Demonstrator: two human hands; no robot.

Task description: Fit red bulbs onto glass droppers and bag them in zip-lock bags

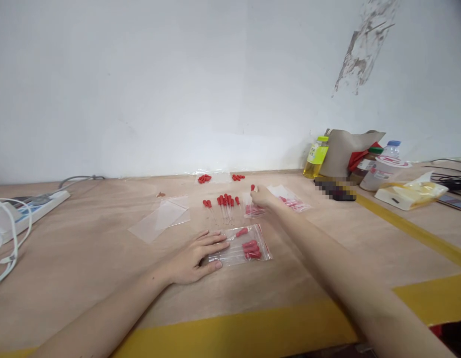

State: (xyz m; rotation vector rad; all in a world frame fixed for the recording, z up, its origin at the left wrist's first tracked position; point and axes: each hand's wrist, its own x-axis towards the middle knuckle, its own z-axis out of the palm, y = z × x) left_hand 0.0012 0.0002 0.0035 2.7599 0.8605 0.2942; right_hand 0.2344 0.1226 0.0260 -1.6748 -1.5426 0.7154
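Observation:
My left hand [200,256] lies with its fingers spread, the tips resting on the left part of a clear zip bag [230,258]. Inside that bag are several droppers [252,244] with red rubber bulbs and thin clear stems. Farther out, my right hand [263,197] is closed in a pinch. A red bulb [253,188] shows at its fingertips; the stem below is hidden. Under and beside the right hand lie more clear bags [298,205] with red-bulbed droppers. Several loose droppers [226,201] lie in a group left of the right hand.
Flat clear bags [167,214] lie to the left. Small piles of red bulbs [204,178] sit near the wall. Right: a yellow-green bottle [315,159], a plastic cup [381,175], a tissue pack [411,193], a dark phone-like object [342,191]. Left: a power strip [47,206] with white cables.

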